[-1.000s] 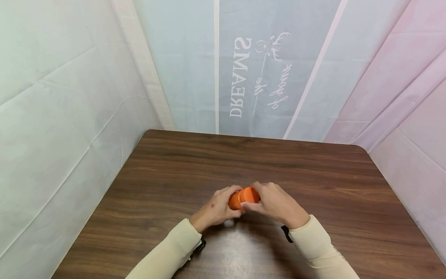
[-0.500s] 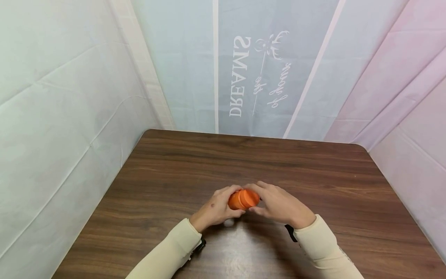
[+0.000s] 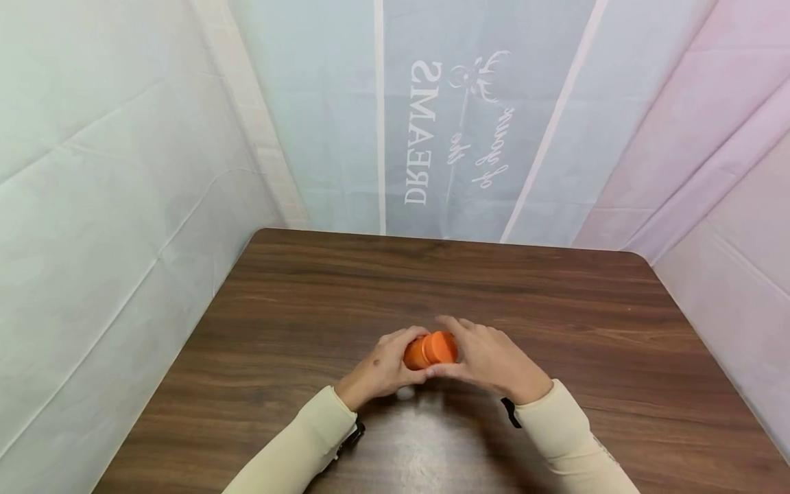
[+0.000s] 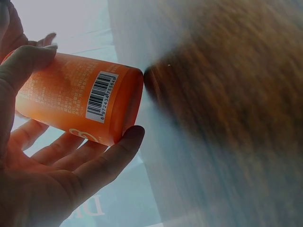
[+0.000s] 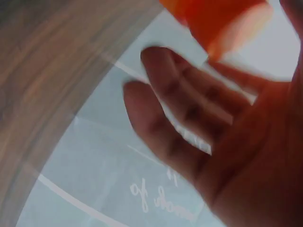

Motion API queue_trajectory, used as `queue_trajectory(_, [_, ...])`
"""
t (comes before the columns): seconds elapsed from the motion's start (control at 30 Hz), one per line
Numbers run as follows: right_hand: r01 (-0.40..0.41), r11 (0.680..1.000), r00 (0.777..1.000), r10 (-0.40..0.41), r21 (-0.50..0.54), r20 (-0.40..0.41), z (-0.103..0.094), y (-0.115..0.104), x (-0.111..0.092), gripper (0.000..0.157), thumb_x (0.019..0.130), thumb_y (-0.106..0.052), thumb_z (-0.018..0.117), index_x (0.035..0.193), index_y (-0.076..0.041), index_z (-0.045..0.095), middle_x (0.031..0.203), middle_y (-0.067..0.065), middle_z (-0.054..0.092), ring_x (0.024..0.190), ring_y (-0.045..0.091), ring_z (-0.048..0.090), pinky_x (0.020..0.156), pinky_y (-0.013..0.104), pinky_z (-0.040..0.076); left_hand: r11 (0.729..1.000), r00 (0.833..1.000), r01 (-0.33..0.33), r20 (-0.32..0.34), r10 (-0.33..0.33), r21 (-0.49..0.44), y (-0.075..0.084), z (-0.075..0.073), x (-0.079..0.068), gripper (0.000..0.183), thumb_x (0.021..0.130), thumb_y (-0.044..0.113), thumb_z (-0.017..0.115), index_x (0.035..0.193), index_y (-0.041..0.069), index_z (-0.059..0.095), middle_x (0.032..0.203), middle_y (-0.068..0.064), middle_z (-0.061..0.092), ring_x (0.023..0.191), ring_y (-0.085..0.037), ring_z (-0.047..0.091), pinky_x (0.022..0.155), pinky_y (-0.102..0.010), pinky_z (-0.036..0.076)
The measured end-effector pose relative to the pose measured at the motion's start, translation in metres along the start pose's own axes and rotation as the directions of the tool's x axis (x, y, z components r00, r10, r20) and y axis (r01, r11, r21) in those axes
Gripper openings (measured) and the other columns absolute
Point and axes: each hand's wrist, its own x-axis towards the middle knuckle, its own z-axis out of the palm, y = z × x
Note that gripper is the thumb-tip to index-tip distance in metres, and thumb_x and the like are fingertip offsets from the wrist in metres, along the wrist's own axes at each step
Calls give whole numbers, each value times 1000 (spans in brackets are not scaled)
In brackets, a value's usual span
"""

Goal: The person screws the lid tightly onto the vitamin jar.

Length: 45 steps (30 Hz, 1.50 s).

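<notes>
An orange bottle (image 3: 416,354) with a ridged-off orange cap (image 3: 441,348) lies tilted in my left hand (image 3: 381,363), its cap end towards the right. In the left wrist view the left thumb and fingers hold the bottle's body (image 4: 61,94), which carries small print and a white barcode label (image 4: 102,97). My right hand (image 3: 496,360) is around the cap with its fingers spread. The right wrist view, blurred, shows the right fingers (image 5: 165,80) loosely bent, with a gap between the nearer ones and the cap (image 5: 213,23). The right thumb's contact is unclear there.
Beneath both hands is a dark wood-grain table (image 3: 321,288) with rounded far corners. Pale fabric hangings (image 3: 345,137) stand behind it and along both sides, the rear one bearing white lettering (image 3: 422,134).
My right hand gripped the cap earlier, turned around it, and has now spread its fingers off it. The left hand and the bottle have stayed almost in place.
</notes>
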Motion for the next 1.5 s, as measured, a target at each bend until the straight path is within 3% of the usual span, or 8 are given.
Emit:
queue_trajectory(0.23, [145, 989, 989, -146, 23, 23, -7, 4, -4, 60, 82, -26, 83, 133, -10, 56, 107, 4, 66, 79, 15, 63, 70, 34, 54, 1000, 1000, -16, -4, 16, -5, -1, 0, -1, 53, 81, 18, 85, 125, 14, 57, 111, 1, 64, 91, -12, 59, 78, -27, 51])
queue_trajectory(0.5, [-32, 999, 999, 32, -11, -16, 2, 1, -1, 53, 87, -64, 65, 90, -12, 55, 60, -7, 46, 47, 6, 40, 46, 23, 36, 1000, 1000, 6, 3, -6, -25, 1, 3, -1, 52, 80, 16, 85, 124, 14, 58, 109, -1, 64, 89, -13, 59, 76, -23, 51])
queue_trajectory(0.63, [-34, 998, 999, 35, -51, 7, 3, 0, 0, 70, 81, -73, 63, 115, -12, 59, 80, -2, 61, 54, 10, 50, 51, 30, 45, 1000, 1000, 11, 3, -11, -5, 1, 2, -2, 52, 81, 21, 85, 124, 15, 58, 110, 1, 64, 90, -14, 59, 77, -25, 51])
queue_trajectory(0.77, [86, 996, 995, -84, -32, 55, -4, 1, -4, 74, 82, -50, 78, 143, -19, 49, 116, 5, 63, 70, 16, 62, 63, 38, 53, 1000, 1000, -6, 2, 6, 0, 2, 2, -3, 52, 81, 22, 85, 125, 15, 57, 109, 2, 63, 90, -12, 59, 77, -26, 50])
queue_trajectory(0.93, [146, 988, 989, -145, -49, 32, -7, 1, -4, 55, 82, -31, 83, 127, -14, 57, 95, -3, 63, 65, 9, 56, 57, 28, 49, 1000, 1000, -18, -4, 18, -10, 2, 3, -2, 53, 80, 18, 85, 125, 14, 58, 110, 1, 64, 89, -11, 59, 77, -26, 50])
queue_trajectory(1.17, [-53, 989, 998, 49, -138, -31, 2, -3, -1, 61, 85, -72, 60, 87, -12, 54, 57, -6, 45, 46, 9, 40, 45, 26, 36, 1000, 1000, 0, 10, 0, 9, 3, 2, -1, 52, 80, 19, 85, 124, 16, 58, 110, -1, 64, 90, -13, 60, 75, -24, 51])
queue_trajectory(1.4, [89, 991, 996, -88, -96, 19, -5, -1, -5, 66, 79, -46, 82, 131, -16, 56, 101, -1, 64, 63, 11, 57, 55, 31, 48, 1000, 1000, -8, 5, 8, 28, 3, 2, -2, 54, 80, 20, 86, 126, 15, 57, 111, 1, 64, 90, -12, 59, 77, -26, 50])
queue_trajectory(1.5, [136, 985, 991, -135, -102, 25, -7, 0, -7, 59, 79, -31, 85, 129, -16, 57, 100, -1, 64, 65, 12, 58, 55, 32, 49, 1000, 1000, -14, 9, 13, 19, 3, 3, -2, 54, 80, 19, 86, 125, 14, 58, 110, 0, 64, 89, -11, 58, 77, -25, 50])
